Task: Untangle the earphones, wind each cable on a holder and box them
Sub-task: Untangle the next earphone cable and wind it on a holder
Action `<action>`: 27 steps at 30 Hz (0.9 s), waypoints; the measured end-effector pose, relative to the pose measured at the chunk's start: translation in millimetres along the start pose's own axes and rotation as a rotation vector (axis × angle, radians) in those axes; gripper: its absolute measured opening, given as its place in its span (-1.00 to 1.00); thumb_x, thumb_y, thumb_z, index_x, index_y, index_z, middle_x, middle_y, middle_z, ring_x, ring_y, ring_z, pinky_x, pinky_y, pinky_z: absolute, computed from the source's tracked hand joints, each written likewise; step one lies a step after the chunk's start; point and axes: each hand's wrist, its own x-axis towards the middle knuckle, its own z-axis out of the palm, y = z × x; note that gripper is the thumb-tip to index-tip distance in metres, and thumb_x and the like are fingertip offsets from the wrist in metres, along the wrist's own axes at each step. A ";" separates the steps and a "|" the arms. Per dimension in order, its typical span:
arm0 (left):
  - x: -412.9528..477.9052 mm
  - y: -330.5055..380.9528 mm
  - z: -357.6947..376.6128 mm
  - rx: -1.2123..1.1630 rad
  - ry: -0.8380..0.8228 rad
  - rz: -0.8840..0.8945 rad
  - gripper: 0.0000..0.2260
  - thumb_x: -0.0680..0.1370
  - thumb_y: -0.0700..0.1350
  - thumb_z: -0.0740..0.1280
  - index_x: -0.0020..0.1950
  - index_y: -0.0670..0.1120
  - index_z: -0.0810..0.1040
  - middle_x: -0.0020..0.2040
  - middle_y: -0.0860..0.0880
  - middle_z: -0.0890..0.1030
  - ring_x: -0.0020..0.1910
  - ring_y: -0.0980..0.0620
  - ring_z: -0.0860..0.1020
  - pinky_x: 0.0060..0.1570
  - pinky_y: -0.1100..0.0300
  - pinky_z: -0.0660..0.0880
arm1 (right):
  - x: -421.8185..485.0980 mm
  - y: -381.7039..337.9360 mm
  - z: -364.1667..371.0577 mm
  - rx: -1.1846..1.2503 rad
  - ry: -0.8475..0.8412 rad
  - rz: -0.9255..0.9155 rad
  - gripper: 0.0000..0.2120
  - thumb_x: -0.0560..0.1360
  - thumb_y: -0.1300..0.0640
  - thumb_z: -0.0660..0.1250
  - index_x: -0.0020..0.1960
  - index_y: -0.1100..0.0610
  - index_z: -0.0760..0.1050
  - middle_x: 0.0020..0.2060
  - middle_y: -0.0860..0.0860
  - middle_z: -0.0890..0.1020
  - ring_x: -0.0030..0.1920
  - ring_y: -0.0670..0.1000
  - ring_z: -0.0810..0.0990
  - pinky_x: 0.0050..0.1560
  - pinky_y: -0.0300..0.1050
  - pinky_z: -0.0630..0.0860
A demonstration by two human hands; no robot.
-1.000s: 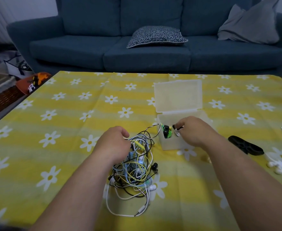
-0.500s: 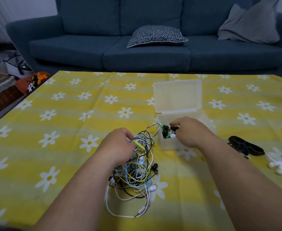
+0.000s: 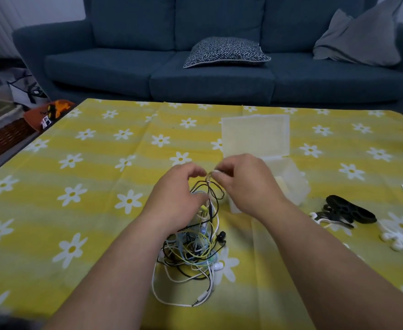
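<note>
Pinching a thin dark cable loop [image 3: 210, 177] between thumb and forefinger of the right hand [image 3: 243, 184], just above the centre of the frame, with the remaining fingers loosely curled. Arching close on its left with the left hand [image 3: 179, 189], forefinger tip almost meeting the same loop and thumb down beside the strands; impossible to tell whether any strand is actually gripped there.

Hanging straight down from that pinch into the knotted heap of black, white, yellow and pale blue earphone cables [image 3: 191, 248], on the yellow daisy-print tablecloth [image 3: 88, 210] at lower centre. Lying directly below both hands, between the 2 forearms, long axis running from the fingertips toward the bottom edge and ending in a white jack plug [image 3: 199, 301]. Sitting right under the left hand, so probably best held down by it while the right draws the loop up and away.

Standing just right of the right hand, partly hidden behind it: a translucent plastic box [image 3: 293, 186] with its lid [image 3: 255, 134] open behind it. Further right, nearer the right arm: a black perforated cable holder [image 3: 352, 210] and a loose white earphone pair [image 3: 395, 241]. Across the top: a dark blue sofa [image 3: 124, 67] with a patterned cushion [image 3: 226, 52].
</note>
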 end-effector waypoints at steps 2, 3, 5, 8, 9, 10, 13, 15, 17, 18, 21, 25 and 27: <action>-1.7 10.1 0.3 -0.089 0.034 0.105 -0.72 0.41 -0.11 0.53 0.04 0.08 0.55 0.02 0.14 0.61 0.09 0.17 0.56 0.08 0.19 0.47 | -3.6 -14.9 -19.6 0.165 0.049 -0.087 -0.85 0.53 0.02 0.39 -0.15 0.05 0.68 -0.40 -0.08 0.60 -0.36 -0.10 0.50 -0.32 -0.15 0.41; -2.0 13.4 0.6 -0.115 0.065 0.134 -0.79 0.41 -0.12 0.52 -0.07 0.07 0.54 -0.09 0.13 0.61 0.00 0.15 0.58 0.00 0.18 0.48 | -6.5 -21.4 -29.0 0.247 0.069 -0.108 -0.85 0.53 0.04 0.40 -0.17 0.05 0.68 -0.42 -0.10 0.60 -0.39 -0.11 0.49 -0.34 -0.17 0.39; -0.9 16.1 1.3 -0.109 0.140 0.169 -0.82 0.46 -0.14 0.47 -0.22 0.03 0.50 -0.24 0.09 0.59 -0.13 0.08 0.58 -0.13 0.12 0.48 | -13.3 -29.5 -47.1 0.393 0.152 -0.114 -0.85 0.53 0.07 0.41 -0.19 0.06 0.67 -0.40 -0.07 0.63 -0.39 -0.12 0.52 -0.32 -0.14 0.46; -0.6 10.9 2.0 -0.015 0.154 0.101 -0.81 0.50 -0.16 0.42 -0.27 0.00 0.49 -0.33 0.06 0.55 -0.28 0.02 0.52 -0.27 0.14 0.41 | -23.2 -32.5 -71.4 0.564 0.286 -0.114 -0.86 0.56 0.12 0.38 -0.12 0.10 0.68 -0.27 0.01 0.71 -0.21 -0.02 0.67 -0.09 0.01 0.63; -1.0 7.8 2.3 0.028 0.141 0.060 -0.81 0.51 -0.16 0.41 -0.27 0.00 0.49 -0.33 0.06 0.55 -0.30 0.01 0.52 -0.29 0.14 0.41 | -25.8 -31.7 -78.5 0.638 0.311 -0.110 -0.85 0.57 0.15 0.36 -0.11 0.12 0.68 -0.24 0.03 0.72 -0.16 0.00 0.70 -0.03 0.03 0.65; -1.4 4.7 3.2 0.073 0.136 0.022 -0.81 0.51 -0.17 0.41 -0.27 0.00 0.50 -0.33 0.06 0.56 -0.30 0.01 0.53 -0.28 0.13 0.44 | -29.3 -31.0 -86.1 0.719 0.327 -0.105 -0.84 0.58 0.18 0.34 -0.11 0.14 0.67 -0.22 0.06 0.73 -0.14 0.02 0.71 -0.01 0.02 0.65; -4.9 0.6 0.1 0.202 0.205 -0.093 -0.83 0.49 -0.14 0.39 -0.29 0.02 0.51 -0.26 0.09 0.60 -0.21 -0.05 0.57 -0.16 0.05 0.54 | -39.2 -26.1 -105.5 1.007 0.358 -0.061 -0.77 0.61 0.21 0.28 -0.16 0.14 0.65 -0.13 0.12 0.73 -0.10 0.07 0.71 0.02 -0.01 0.63; -6.6 0.0 -3.9 0.268 0.223 -0.155 -0.84 0.50 -0.09 0.37 -0.28 0.02 0.51 -0.23 0.11 0.60 -0.18 -0.09 0.57 -0.03 -0.03 0.54 | -45.2 -21.5 -116.4 1.215 0.357 -0.019 -0.71 0.62 0.22 0.24 -0.22 0.10 0.62 -0.10 0.14 0.72 -0.08 0.10 0.71 -0.01 -0.04 0.63; -9.0 -0.6 -5.8 0.359 0.175 -0.200 -0.83 0.52 -0.05 0.34 -0.27 0.04 0.49 -0.22 0.11 0.59 -0.16 -0.11 0.56 0.07 -0.12 0.51 | -49.8 -16.6 -124.6 1.356 0.349 0.014 -0.72 0.64 0.22 0.20 -0.21 0.11 0.57 -0.10 0.15 0.72 -0.06 0.14 0.72 -0.06 -0.07 0.64; -9.4 -3.1 -6.3 0.395 0.154 -0.215 -0.83 0.53 -0.03 0.33 -0.27 0.04 0.49 -0.22 0.11 0.58 -0.16 -0.12 0.56 0.09 -0.13 0.51 | -51.7 -14.1 -127.8 1.385 0.351 0.027 -0.74 0.64 0.21 0.19 -0.18 0.12 0.54 -0.11 0.15 0.72 -0.06 0.14 0.72 -0.09 -0.07 0.64; -12.2 -5.6 -10.5 0.370 0.171 -0.220 -0.82 0.54 -0.03 0.27 -0.26 0.05 0.52 -0.23 0.05 0.61 -0.18 -0.14 0.56 -0.01 -0.05 0.55 | -57.9 -4.4 -137.3 1.418 0.394 0.071 -0.79 0.65 0.19 0.16 -0.12 0.15 0.48 -0.15 0.13 0.72 -0.17 0.08 0.72 -0.20 -0.16 0.61; -15.1 9.9 -19.6 0.019 0.421 -0.111 -0.73 0.60 -0.03 0.23 -0.24 0.01 0.61 -0.40 0.08 0.59 -0.36 -0.04 0.50 -0.34 0.15 0.38 | -64.6 14.6 -147.8 1.474 0.422 0.219 -0.75 0.64 0.17 0.15 -0.21 0.12 0.42 -0.20 0.11 0.69 -0.31 0.01 0.65 -0.33 -0.23 0.50; -18.3 24.5 -23.8 -0.301 0.554 -0.060 -0.64 0.65 0.04 0.18 -0.26 0.00 0.61 -0.51 0.12 0.49 -0.44 0.07 0.44 -0.36 0.17 0.29 | -67.0 24.7 -146.7 1.299 0.408 0.371 -0.77 0.60 0.19 0.18 -0.24 0.13 0.42 -0.25 0.09 0.67 -0.36 -0.01 0.64 -0.35 -0.23 0.49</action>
